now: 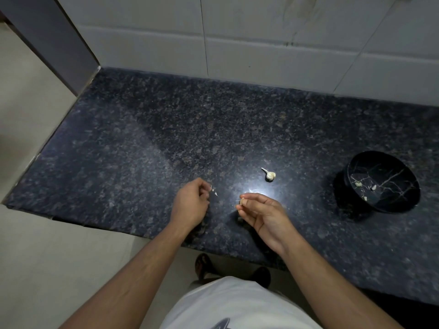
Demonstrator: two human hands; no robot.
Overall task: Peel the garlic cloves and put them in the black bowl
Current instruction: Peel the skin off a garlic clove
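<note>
The black bowl (389, 184), near the bench's (166, 129) right edge, holds three peeled cloves; right hand (261, 214) fingers pinch one garlic clove (241, 201), left hand (190, 203) fingers seemingly a peel scrap (214, 191)

Garlic clove (241, 202) mostly hidden by right hand (262, 216) fingers (251, 197); peel state too small to tell.

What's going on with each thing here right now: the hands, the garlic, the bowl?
Left hand: fingers curled, pinching a scrap of garlic skin.
Right hand: pinching a garlic clove at its fingertips.
Garlic piece: lying untouched on the counter.
Black bowl: tilted, with a few pale cloves inside.
</note>
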